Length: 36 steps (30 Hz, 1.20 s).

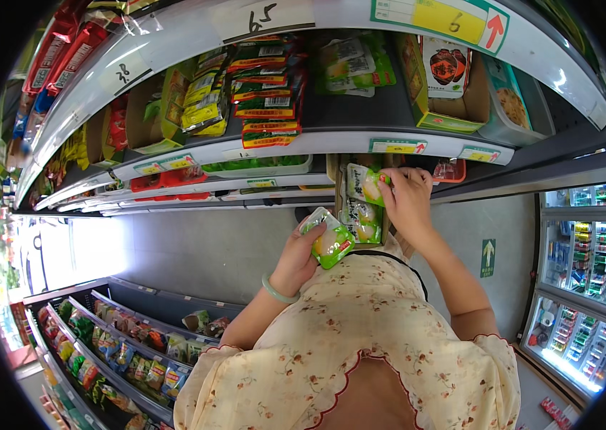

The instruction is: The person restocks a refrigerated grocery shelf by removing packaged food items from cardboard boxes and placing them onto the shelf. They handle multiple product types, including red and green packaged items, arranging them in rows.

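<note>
My left hand [298,250], with a pale bangle [280,290] at the wrist, holds a green-and-white sealed food packet [332,242] in front of my waist. Its thumb lies over the packet's upper edge. My right hand [410,203] pinches the right edge of another green-and-white packet [362,181], which is over a narrow cardboard box [339,201]. More packets of the same kind [363,228] lie in that box. The box reaches from the lower shelf to my body; how it is supported underneath is hidden.
On the shelf above lie similar packets [354,62], yellow snack packets [205,102] and red-and-green packets [268,102]. White price rails [329,141] edge the shelves. A red tray [456,172] sits right of my hand. Snack racks [136,344] stand behind on the left, drink fridges [582,269] on the right.
</note>
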Each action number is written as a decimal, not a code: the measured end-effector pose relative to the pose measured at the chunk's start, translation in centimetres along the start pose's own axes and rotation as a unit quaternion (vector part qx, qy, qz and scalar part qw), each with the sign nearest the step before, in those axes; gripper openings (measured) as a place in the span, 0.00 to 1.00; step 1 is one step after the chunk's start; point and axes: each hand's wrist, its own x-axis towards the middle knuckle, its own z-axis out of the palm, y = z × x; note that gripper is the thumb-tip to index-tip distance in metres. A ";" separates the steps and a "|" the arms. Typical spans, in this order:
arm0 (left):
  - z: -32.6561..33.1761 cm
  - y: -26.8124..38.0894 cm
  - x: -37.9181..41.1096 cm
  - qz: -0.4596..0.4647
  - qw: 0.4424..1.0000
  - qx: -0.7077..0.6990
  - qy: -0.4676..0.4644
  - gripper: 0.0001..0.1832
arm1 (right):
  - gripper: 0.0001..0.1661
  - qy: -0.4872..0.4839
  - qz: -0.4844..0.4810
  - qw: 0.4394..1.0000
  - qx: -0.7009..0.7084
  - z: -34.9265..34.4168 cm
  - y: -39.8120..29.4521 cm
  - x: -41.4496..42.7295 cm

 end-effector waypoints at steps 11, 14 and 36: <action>-0.6 -0.2 0.1 0.014 1.000 -0.018 0.013 0.13 | 0.16 0.026 0.016 0.999 -0.026 0.6 0.0 0.9; -0.4 -0.2 -0.1 0.030 0.999 -0.015 0.022 0.12 | 0.15 0.019 0.130 0.984 0.119 0.7 0.7 -1.2; 4.9 -2.0 4.6 0.237 0.758 0.608 0.017 0.18 | 0.40 -0.305 0.237 0.911 0.147 2.0 0.4 -8.3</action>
